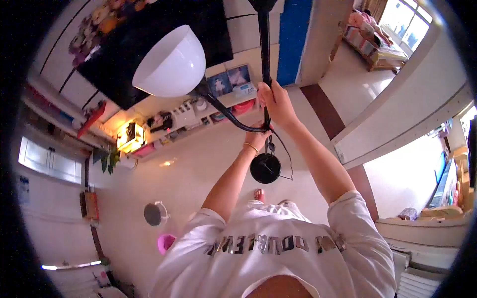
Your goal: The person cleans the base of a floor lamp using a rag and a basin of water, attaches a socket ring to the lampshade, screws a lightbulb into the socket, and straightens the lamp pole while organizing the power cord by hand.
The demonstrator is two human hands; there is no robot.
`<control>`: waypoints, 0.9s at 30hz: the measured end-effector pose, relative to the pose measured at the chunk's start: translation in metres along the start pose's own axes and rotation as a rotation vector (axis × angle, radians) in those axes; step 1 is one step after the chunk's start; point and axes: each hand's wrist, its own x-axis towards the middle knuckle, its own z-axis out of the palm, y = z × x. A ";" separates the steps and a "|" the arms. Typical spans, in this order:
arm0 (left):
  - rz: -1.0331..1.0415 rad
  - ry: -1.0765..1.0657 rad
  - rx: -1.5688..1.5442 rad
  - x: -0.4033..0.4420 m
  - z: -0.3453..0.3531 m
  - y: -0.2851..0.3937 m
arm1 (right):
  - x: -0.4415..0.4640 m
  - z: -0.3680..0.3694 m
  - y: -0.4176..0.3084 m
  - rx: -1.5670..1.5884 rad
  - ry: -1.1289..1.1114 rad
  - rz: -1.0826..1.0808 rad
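Note:
A black pole [265, 44] runs from the top of the view down to both hands. My right hand [279, 103] is closed around it, above the point where a curved black arm [226, 111] joins. That arm carries a white bowl-shaped lampshade [171, 62] at upper left. Lower down, my left hand [258, 136] grips the pole's lower end at this joint, partly hidden behind the pole and arm. Just below it hangs a round black cup-shaped part [266, 168], with a thin black cord [290, 159] looping beside it.
Behind the lamp are a large dark screen [198, 30] and a long low shelf [174, 129] with framed pictures and small items. A round grey-topped stool [153, 214] and a pink bin [166, 243] stand on the floor at left. A curved white panel [397, 109] is at right.

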 end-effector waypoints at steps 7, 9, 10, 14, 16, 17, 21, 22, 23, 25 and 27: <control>0.120 -0.078 -0.041 0.150 0.090 -0.014 | 0.096 -0.097 0.084 0.020 0.079 0.011; 0.148 -0.115 -0.063 0.192 0.122 -0.021 | 0.124 -0.130 0.111 0.065 0.090 0.104; 0.149 -0.116 -0.054 0.204 0.136 -0.023 | 0.133 -0.145 0.112 -0.017 0.077 0.092; 0.125 -0.114 0.073 0.263 0.186 -0.010 | 0.173 -0.203 0.170 -0.010 0.081 0.062; 0.108 -0.077 0.064 0.297 0.216 -0.011 | 0.198 -0.233 0.195 0.015 0.038 0.038; 0.106 -0.068 0.037 0.314 0.227 -0.013 | 0.208 -0.247 0.206 0.019 0.022 0.055; 0.102 -0.040 0.004 0.380 0.271 -0.026 | 0.260 -0.292 0.250 -0.001 -0.047 0.092; 0.095 -0.038 0.043 0.396 0.279 -0.026 | 0.273 -0.302 0.261 -0.019 -0.072 0.084; 0.089 -0.046 0.037 0.408 0.284 -0.028 | 0.284 -0.308 0.270 -0.023 -0.075 0.067; 0.076 -0.062 0.028 0.433 0.294 -0.037 | 0.304 -0.317 0.285 -0.029 -0.080 0.033; 0.036 -0.076 -0.061 0.459 0.311 -0.061 | 0.321 -0.323 0.301 -0.013 -0.071 0.028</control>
